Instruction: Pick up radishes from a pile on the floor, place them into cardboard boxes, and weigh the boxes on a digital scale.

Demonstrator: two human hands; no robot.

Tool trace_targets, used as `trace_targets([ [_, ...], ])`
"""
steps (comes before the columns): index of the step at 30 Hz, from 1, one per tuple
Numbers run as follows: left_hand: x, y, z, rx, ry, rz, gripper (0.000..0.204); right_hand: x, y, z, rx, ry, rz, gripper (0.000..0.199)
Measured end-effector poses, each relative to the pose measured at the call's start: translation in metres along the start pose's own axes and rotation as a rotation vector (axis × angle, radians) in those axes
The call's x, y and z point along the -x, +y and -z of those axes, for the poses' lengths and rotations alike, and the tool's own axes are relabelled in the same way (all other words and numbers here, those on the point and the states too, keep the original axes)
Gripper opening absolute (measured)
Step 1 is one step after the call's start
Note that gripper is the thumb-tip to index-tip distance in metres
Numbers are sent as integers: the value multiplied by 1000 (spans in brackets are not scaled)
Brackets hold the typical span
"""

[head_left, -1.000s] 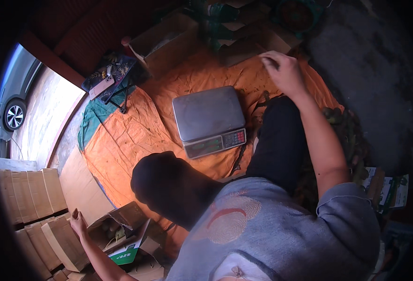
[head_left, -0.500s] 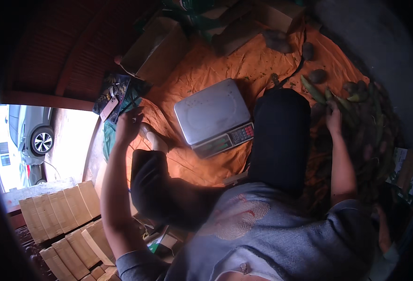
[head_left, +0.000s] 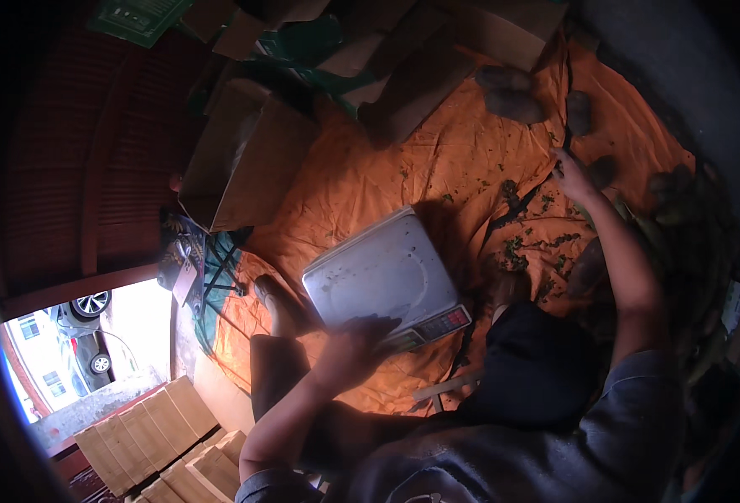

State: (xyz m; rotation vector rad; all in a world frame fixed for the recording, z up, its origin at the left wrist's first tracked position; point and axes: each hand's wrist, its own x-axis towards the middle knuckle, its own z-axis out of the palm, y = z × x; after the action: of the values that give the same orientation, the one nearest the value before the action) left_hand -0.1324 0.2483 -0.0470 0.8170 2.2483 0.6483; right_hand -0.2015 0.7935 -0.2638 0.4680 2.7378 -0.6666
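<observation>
A digital scale (head_left: 378, 272) with a flat metal plate and a keypad rests on the orange tarp (head_left: 345, 193). My left hand (head_left: 353, 352) reaches over the scale's near edge, its fingers stretched along the plate beside the display. On the far right, my right hand (head_left: 573, 178) is at a dark crease in the tarp. Its fingers look drawn together, but what they hold, if anything, is too small to make out. Dark, rounded lumps like large tubers (head_left: 512, 105) lie just beyond it. Bits of green leaf (head_left: 516, 251) are scattered between my right arm and the scale.
An opened cardboard box (head_left: 252, 159) stands far left, with more cartons (head_left: 504, 29) at the back. Long green produce and dark lumps (head_left: 680, 205) are heaped along the right. Flattened cardboard (head_left: 148, 432) lies near left, below a bright doorway. A bag (head_left: 219, 268) hangs left.
My left hand has come from beside the bag to the scale. My right hand has left the green produce and reached farther forward. The view has shifted, and my right knee sits lower in the picture.
</observation>
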Motion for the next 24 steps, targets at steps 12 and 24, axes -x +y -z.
trace_targets([
  [12,-48,-33,4,-60,27,268,47,-183,-76,-52,368,337,-169,106],
  [24,-37,-31,-1,92,55,299,46,-5,-66,-71,217,8,-7,86],
])
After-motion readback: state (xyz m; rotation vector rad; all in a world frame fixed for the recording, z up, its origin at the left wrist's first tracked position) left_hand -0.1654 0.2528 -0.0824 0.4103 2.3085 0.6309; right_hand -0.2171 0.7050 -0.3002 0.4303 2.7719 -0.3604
